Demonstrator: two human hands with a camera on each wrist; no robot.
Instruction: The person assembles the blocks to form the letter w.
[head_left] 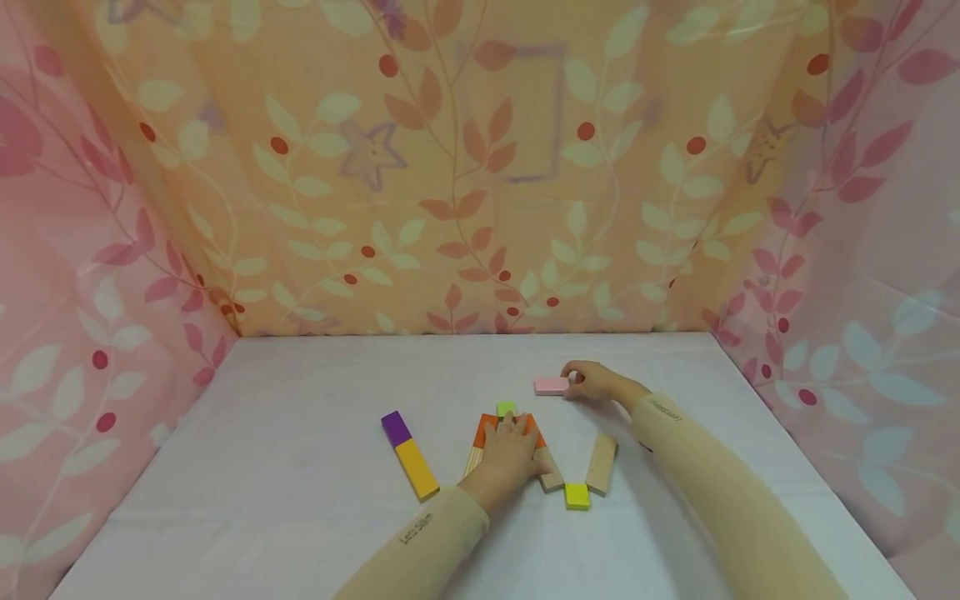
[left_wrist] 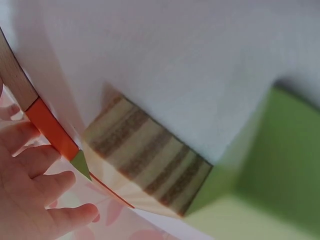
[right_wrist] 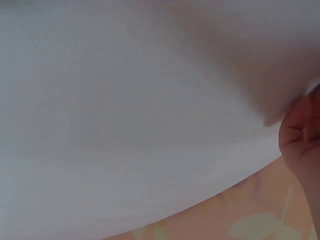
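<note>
My left hand (head_left: 512,454) lies spread over a group of blocks in the middle of the table. Beneath and around it are an orange block (head_left: 483,431), a light green block (head_left: 506,408), a striped block (head_left: 472,461) and a plain wooden block (head_left: 550,471), partly covered by the hand. In the left wrist view its fingers (left_wrist: 60,186) stretch out beside an orange block (left_wrist: 52,127). Farther back, my right hand (head_left: 596,382) pinches the right end of a pink block (head_left: 550,386). The right wrist view shows only part of that hand (right_wrist: 302,132).
On the left, a purple block (head_left: 396,427) meets a yellow-orange block (head_left: 417,471) end to end. A bright yellow block (head_left: 577,497) and a slanted wooden block (head_left: 602,464) lie to the right. Floral cloth (head_left: 450,208) walls the white table (head_left: 300,400) at the back and sides.
</note>
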